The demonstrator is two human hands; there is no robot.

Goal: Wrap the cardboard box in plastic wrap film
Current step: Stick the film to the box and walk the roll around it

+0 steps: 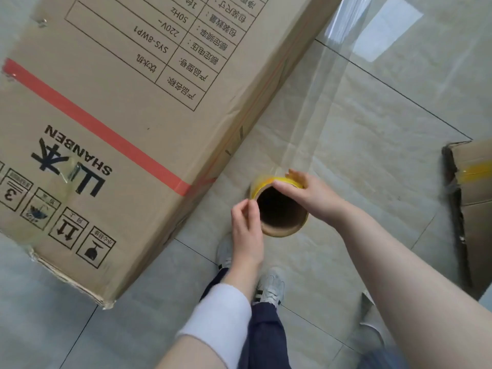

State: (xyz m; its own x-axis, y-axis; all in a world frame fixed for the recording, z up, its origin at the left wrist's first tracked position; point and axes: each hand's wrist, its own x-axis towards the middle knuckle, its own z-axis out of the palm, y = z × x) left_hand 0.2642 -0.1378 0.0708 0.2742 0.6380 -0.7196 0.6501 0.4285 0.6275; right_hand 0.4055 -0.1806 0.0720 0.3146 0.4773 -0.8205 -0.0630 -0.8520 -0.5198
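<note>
A tall cardboard box [127,123] with a red tape stripe and black print fills the upper left. Beside its lower right corner I look down into the hollow core of a plastic wrap roll [279,209] with a yellow rim. My right hand [306,193] grips the top edge of the roll, thumb inside the core. My left hand [246,227] pinches the roll's left rim between thumb and fingers. A clear sheet of film [314,102] stretches from the roll up toward the box's far end.
Pale tiled floor [386,115] lies all around. A second, torn cardboard box [471,198] with yellow tape stands at the right edge. My feet in white sneakers [269,286] are just below the roll.
</note>
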